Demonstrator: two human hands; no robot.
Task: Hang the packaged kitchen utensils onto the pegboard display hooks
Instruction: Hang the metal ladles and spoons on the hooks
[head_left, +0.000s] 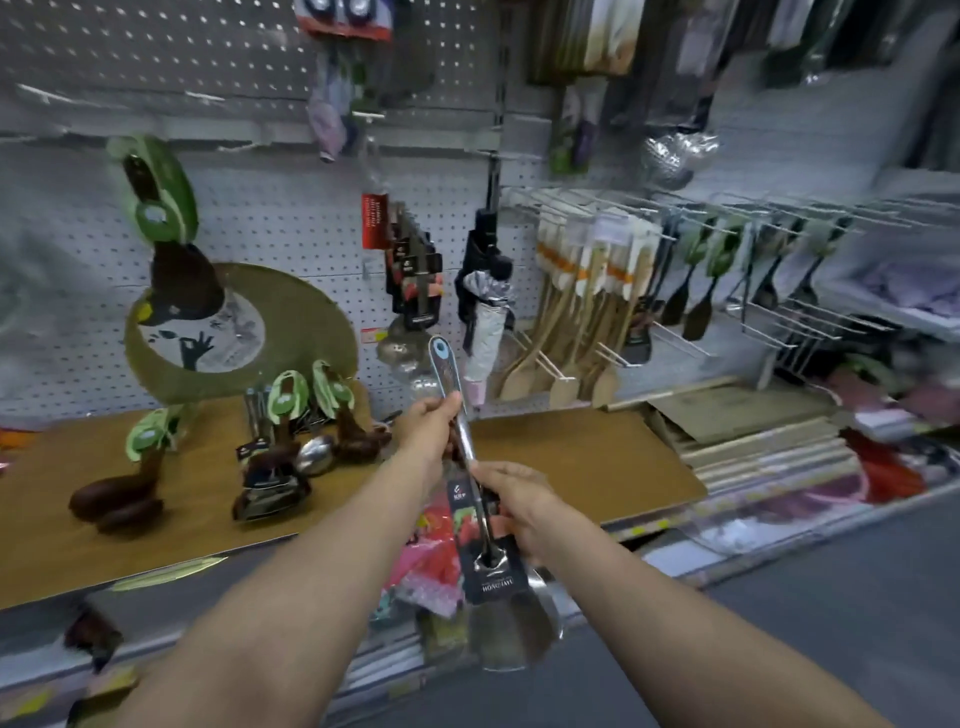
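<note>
Left hand (428, 427): grip closed tight round the upper handle of the packaged utensil (470, 467), thumb on top, just under the blue hanging eye at the handle tip. Right hand (511, 501): grip wrapped round the lower shaft, fingers curled over the dark header card where the shaft meets the head. Both grips full, no slack showing.

Utensil runs diagonally between the two grips: handle tip up and beyond the left grip, pointing at the pegboard (260, 218); metal head below and nearer than the right grip, blurred, shape hard to read. Handle tip is short of the board, not touching any hook.

Beyond the left grip: same-type carded utensils (413, 270) hanging on the board. Right of them, a black bundle (485, 291), then wooden spatulas (576, 312) on a hook row, then dark spoons (696, 291).

Left of the left grip, on the wooden shelf (571, 467): green-carded dark ladles (119, 499) lying loose, a steel spoon (317, 454), a round woven mat (291, 332) leaning on the board.

Under both grips: pink packaging (434, 561), blurred.
</note>
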